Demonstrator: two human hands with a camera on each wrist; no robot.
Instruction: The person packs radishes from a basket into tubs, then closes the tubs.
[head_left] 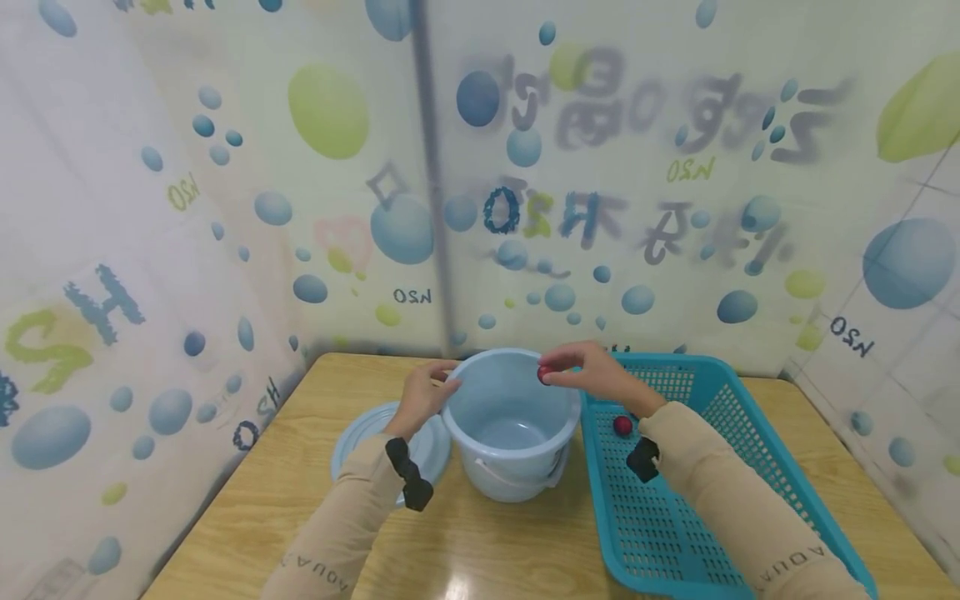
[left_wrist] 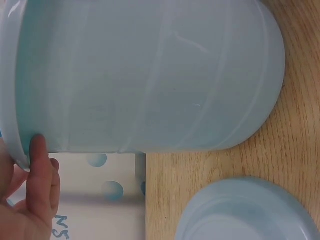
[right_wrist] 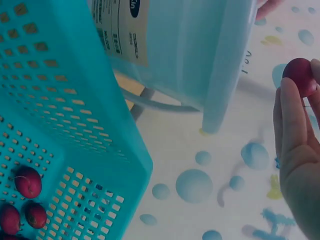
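A light blue bucket (head_left: 512, 433) stands upright between the hands, its inside showing a bare bottom. My left hand (head_left: 422, 398) grips the bucket's left rim, with fingers just under the lip in the left wrist view. Over the right part of the rim, my right hand (head_left: 592, 373) pinches a small round dark red fruit (right_wrist: 300, 77) between thumb and fingertips. Right of the bucket is a turquoise plastic basket (head_left: 611, 533). One red fruit (head_left: 622, 425) shows inside it in the head view; the right wrist view shows several, including another red fruit (right_wrist: 28, 182).
A light blue lid (head_left: 367, 433) lies on the wooden table (head_left: 457, 550) left of the bucket, partly behind my left forearm. The bucket's handle (head_left: 517, 477) hangs down at its front. A bubble-patterned curtain (head_left: 360, 208) encloses the back and sides.
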